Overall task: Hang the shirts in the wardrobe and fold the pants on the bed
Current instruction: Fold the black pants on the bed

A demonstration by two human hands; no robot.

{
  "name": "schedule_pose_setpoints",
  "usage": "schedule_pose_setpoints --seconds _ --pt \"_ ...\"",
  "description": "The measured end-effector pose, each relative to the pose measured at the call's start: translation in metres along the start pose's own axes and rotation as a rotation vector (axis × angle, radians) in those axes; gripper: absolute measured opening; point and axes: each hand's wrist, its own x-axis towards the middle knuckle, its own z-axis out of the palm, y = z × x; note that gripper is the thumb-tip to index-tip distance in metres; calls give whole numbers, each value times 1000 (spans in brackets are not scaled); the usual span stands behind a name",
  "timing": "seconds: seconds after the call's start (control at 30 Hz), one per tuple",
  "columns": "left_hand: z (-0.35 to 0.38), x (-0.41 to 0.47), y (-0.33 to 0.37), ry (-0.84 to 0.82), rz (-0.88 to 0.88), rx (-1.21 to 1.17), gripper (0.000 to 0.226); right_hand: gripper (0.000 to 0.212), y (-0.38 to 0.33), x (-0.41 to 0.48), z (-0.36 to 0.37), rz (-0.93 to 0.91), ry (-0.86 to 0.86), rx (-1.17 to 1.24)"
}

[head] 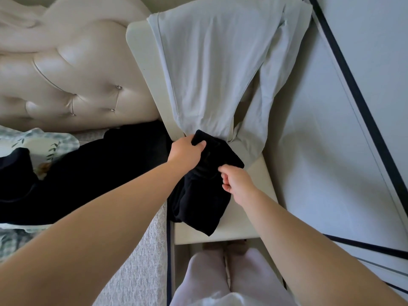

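A black garment (199,199) with a ribbed band hangs bunched over the white bedside table (260,173). My left hand (187,151) grips its upper edge at the ribbed band. My right hand (235,181) pinches the same black cloth a little lower and to the right. More black clothing (92,168) stretches left across the bed (136,261). A pale grey-blue garment (212,74) lies spread over the table top beyond my hands, with one leg or sleeve (271,85) trailing down on the right.
A padded cream headboard (66,74) fills the upper left. White wardrobe panels with dark trim (353,107) stand close on the right. A leaf-patterned pillow (42,142) lies at the left. My legs in white trousers (220,279) stand between bed and wardrobe.
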Motion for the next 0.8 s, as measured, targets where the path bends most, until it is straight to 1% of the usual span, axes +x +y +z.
schedule_pose_setpoints --seconds 0.07,0.1,0.13,0.17,0.23,0.27,0.33,0.37,0.43,0.53,0.6,0.67,0.7,0.73,0.8 --pt "3 1 -1 20 -3 3 11 27 -2 -9 -2 -101 -126 136" --pt "4 1 -2 32 -8 8 10 30 -2 -15 -4 -162 -195 115" --pt "4 2 -2 42 -17 12 10 32 0 -20 -6 -228 -245 5" --pt "5 4 -3 52 -23 15 11 32 4 -25 -9 -302 -275 -176" --pt "5 6 -2 62 -23 60 12 25 18 -32 -16 -403 -306 -619" --pt "4 6 -1 67 -13 109 12 21 27 -32 -20 -401 -322 -820" --pt "3 7 1 93 15 204 15 10 44 -30 -30 -290 -369 -1120" --pt "3 7 2 112 28 235 17 19 50 -29 -34 -215 -403 -1198" --pt "0 8 2 160 48 258 20 36 58 -26 -42 -65 -471 -1264" --pt "-8 11 -1 264 56 231 26 47 70 -21 -55 121 -512 -1420" --pt "-15 14 -5 326 47 187 30 50 78 -18 -66 280 -568 -1443" --pt "-19 16 -9 336 45 170 32 45 80 -13 -75 354 -542 -1346" --pt "-20 16 -10 322 48 175 32 40 78 -10 -76 325 -487 -1275" --pt "-20 16 -11 306 49 177 32 33 75 -6 -75 256 -404 -1196" --pt "-18 13 -13 281 51 153 32 24 66 5 -68 62 -201 -1026"
